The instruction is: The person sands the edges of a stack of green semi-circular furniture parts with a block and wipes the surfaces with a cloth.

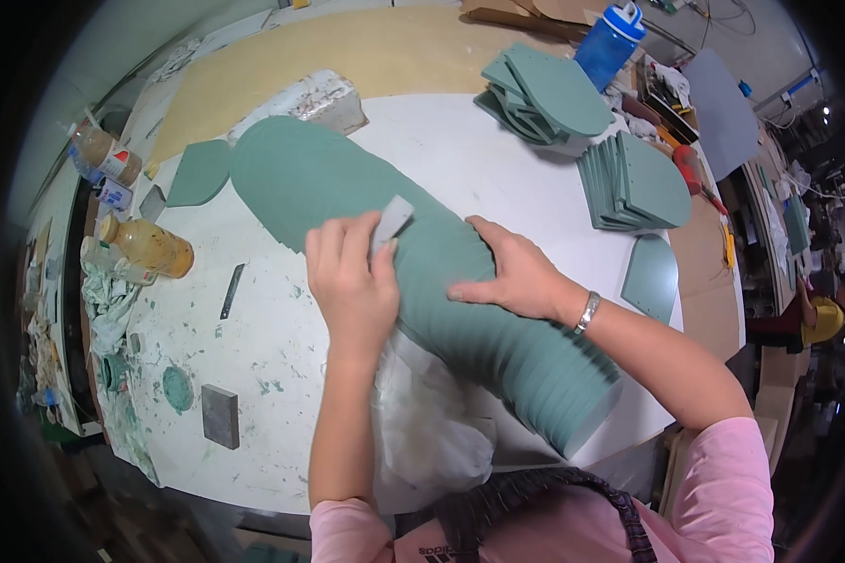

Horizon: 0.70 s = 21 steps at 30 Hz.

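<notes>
I remotely logged: bag (pixel 432 427), near the surface's (pixel 277 427) close edge; fanned green panels (pixel 441 296), lying diagonally; right hand (pixel 521 274), spread on them; left hand (pixel 352 272), pinched around a grey block (pixel 396 216) over them; beyond, two stacks (pixel 643 183); farthest, blue bottle (pixel 607 52).

A white table (pixel 282 413) is spread beneath the left grip (pixel 352 272) and the right grip (pixel 526 277), its surface specked with green to the left of the left grip. Beyond both grips, its far part is covered by a flat tan sheet (pixel 422 47). A pale wall (pixel 145 42) is seen past the sheet, far to the left. Well to the right of the right grip, a second table (pixel 759 225) is set in a dim area dotted with small white lights (pixel 826 111).
</notes>
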Tool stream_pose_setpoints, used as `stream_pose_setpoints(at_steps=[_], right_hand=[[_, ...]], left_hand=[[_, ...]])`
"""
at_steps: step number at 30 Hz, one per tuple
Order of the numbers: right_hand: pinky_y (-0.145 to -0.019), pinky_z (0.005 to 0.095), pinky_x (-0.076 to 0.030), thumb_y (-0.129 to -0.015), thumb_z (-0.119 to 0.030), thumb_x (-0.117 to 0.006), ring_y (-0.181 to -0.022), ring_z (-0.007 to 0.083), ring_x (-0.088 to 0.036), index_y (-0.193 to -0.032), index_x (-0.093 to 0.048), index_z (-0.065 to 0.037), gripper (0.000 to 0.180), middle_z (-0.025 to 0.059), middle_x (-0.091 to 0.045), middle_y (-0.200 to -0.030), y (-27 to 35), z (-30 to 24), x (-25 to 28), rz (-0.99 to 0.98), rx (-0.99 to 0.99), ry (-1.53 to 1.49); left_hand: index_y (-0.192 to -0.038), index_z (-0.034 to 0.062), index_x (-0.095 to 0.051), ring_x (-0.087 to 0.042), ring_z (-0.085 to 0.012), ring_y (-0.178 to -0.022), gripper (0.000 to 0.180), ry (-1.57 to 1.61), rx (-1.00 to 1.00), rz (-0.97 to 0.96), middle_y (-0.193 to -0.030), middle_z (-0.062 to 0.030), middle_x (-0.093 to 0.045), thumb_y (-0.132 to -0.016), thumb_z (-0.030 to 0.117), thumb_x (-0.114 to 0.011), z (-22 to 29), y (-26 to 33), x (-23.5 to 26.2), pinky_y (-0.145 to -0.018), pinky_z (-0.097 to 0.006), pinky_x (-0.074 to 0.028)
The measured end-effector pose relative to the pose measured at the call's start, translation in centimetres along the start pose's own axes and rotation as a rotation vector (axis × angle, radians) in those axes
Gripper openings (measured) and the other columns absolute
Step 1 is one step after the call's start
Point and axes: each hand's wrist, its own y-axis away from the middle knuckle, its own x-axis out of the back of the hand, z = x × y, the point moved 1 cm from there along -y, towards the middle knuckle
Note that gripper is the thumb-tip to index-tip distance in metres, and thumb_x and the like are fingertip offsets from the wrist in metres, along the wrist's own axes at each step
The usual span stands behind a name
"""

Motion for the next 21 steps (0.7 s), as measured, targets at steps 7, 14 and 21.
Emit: stream_pose_setpoints(at_steps=[7, 14, 21], right_hand=[[-0.101, 0.044, -0.05, -0.076, -0.055, -0.084, -0.118, 0.0442, -0.064, -0.142, -0.046, 0.01, 0.099, 0.0321, -0.063, -0.127, 0.3, 0.4, 0.3, 0.035, 0.004, 0.041], [-0.099, 0.0444, -0.051, -0.077, -0.05, -0.083, -0.115, 0.0432, -0.065, -0.142, -0.047, 0.006, 0.093, 0.0293, -0.065, -0.125, 0.2, -0.2, 0.4, -0.005, -0.025, 0.015], [-0.099, 0.0445, -0.051, -0.077, -0.051, -0.082, -0.115, 0.043, -0.065, -0.141, -0.047, 0.007, 0.093, 0.0291, -0.065, -0.124, 0.3, -0.1, 0.5, -0.001, -0.024, 0.024]], left_hand=[[-0.105, -0.0003, -0.069, -0.058, -0.033, -0.088, 0.029, 0.027, 0.19, 0.098, -0.097, -0.0144, -0.064, -0.076, -0.003, -0.074, -2.5, 6.3, 1.9, -0.079, -0.041, -0.048], [-0.11, -0.0016, -0.07, -0.055, -0.0153, -0.077, 0.027, 0.149, 0.4, 0.254, -0.095, -0.007, -0.062, -0.084, -0.001, -0.075, -5.0, 4.4, 2.4, -0.071, -0.029, -0.047], [-0.104, -0.0019, -0.069, -0.062, -0.0098, -0.079, 0.021, 0.307, 0.734, 0.123, -0.093, -0.0058, -0.067, -0.086, 0.002, -0.077, -5.2, 6.7, 1.4, -0.071, -0.024, -0.052]])
